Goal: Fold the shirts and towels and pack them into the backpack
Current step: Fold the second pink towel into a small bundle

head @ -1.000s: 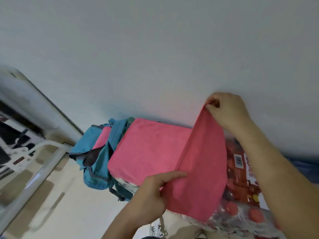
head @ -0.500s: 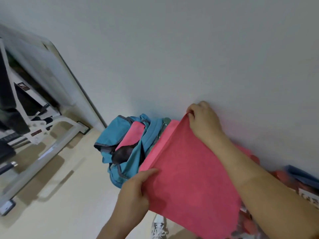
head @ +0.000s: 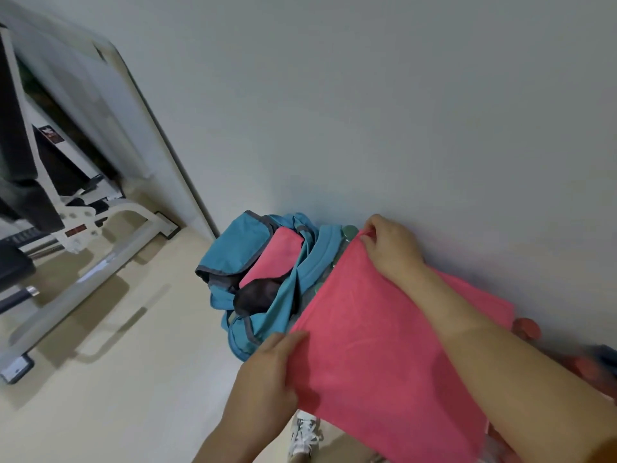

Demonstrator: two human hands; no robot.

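Mostly grey wall (head: 367,111); beige floor (head: 117,396); teal backpack (head: 233,248) beside wall.

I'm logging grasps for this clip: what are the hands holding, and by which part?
Both hold the pink towel: the right hand pinches its far corner by the backpack; the left hand grips its near corner.

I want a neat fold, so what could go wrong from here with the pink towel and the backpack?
Two risks. The pink cloth towel is held only along one edge, the right hand pinching a corner and the left hand gripping another, so the rest may slip and unfold. The floppy teal fabric backpack holds a folded pink cloth and its mouth slumps, so the towel could bunch going in.
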